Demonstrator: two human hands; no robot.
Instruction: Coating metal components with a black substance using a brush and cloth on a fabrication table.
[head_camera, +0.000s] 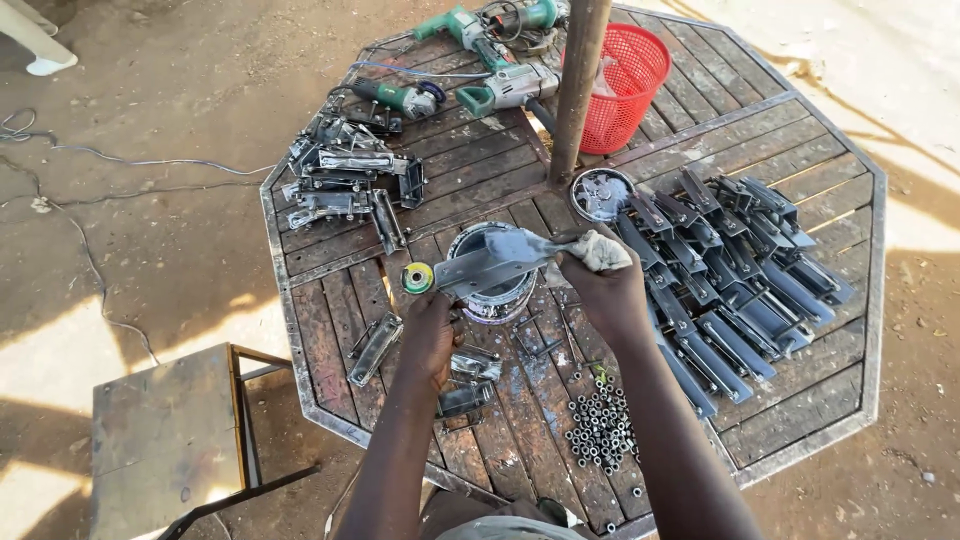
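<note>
Head view: the left hand (428, 335) closes its fingers (440, 302) around the near end of a flat grey metal bracket (495, 265), which slants up to the right above an open round paint tin (492, 290) standing on the octagonal wooden-slat desk (800, 400). The right hand (605, 290) grips a crumpled greyish rag (600, 250) and presses it against the far end of the bracket, so the piece spans the gap between both sets of fingers, held clear of the desk top. Just left of the left hand's fingers lies a small yellow-green disc (417, 277). To the right, rows of dark painted metal brackets (730, 280) lie side by side. Near the right forearm sits a heap of small metal nuts (600, 430). Unpainted shiny metal parts (345, 180) lie at the far left of the desk, with green power tools (480, 60) and a red plastic basket (625, 85) beside a rusty upright pole (578, 90).
</note>
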